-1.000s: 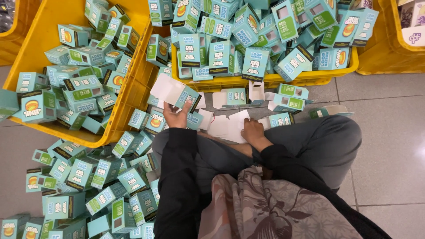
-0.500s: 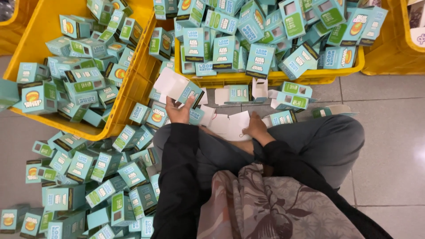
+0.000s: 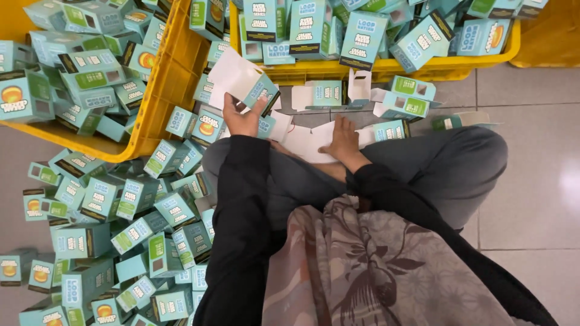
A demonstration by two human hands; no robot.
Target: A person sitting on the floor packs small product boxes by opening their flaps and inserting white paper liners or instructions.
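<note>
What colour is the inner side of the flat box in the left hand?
White, with a teal outside; the head view shows the flat box in the left hand.

A packing workroom: yellow crates [image 3: 163, 84] heaped with teal cartons [image 3: 90, 78] on a tiled floor [image 3: 531, 181].
</note>
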